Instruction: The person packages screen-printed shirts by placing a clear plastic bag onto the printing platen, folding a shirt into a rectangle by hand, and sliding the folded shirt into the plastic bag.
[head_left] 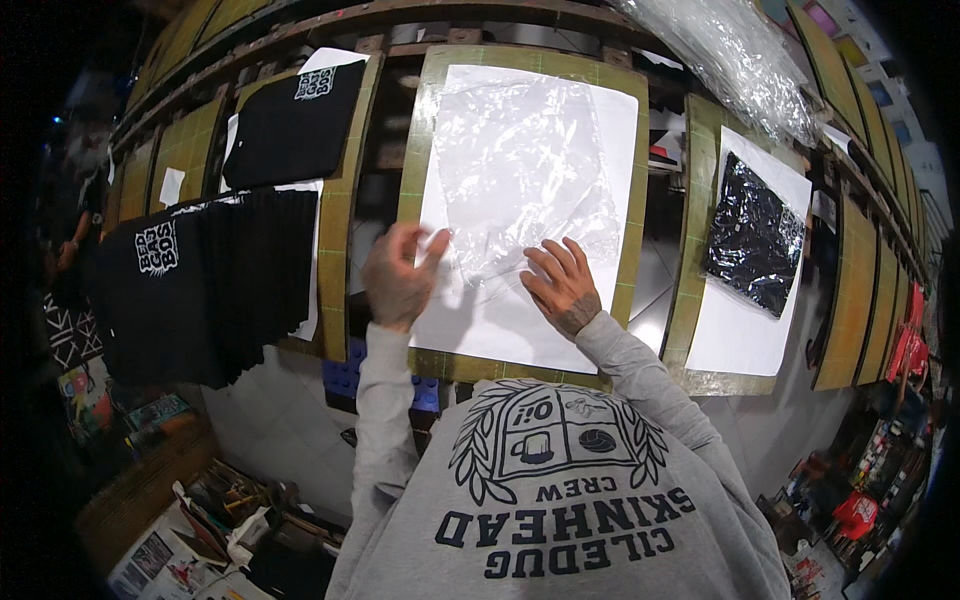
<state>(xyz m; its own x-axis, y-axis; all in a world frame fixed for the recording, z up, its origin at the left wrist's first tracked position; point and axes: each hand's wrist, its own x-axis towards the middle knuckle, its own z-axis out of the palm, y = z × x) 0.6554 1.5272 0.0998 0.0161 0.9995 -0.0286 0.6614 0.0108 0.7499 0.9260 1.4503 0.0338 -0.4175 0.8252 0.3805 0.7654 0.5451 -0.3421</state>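
A clear plastic bag [520,150] lies flat and wrinkled on a white sheet [460,335] on the middle board [410,190]. Beside the bag's lower left corner is my left hand [398,280], a little blurred, its thumb and fingers apart with nothing visible between them. My right hand [562,288] is over the bag's lower right edge, fingers spread and slightly bent; whether they press on the plastic is hard to tell.
Folded black shirts [295,135] with white print and a row of black garments [220,270] occupy the left board. To the right, a black garment in clear plastic [757,235] rests on white paper. A pile of clear plastic bags [740,60] sits at the far right.
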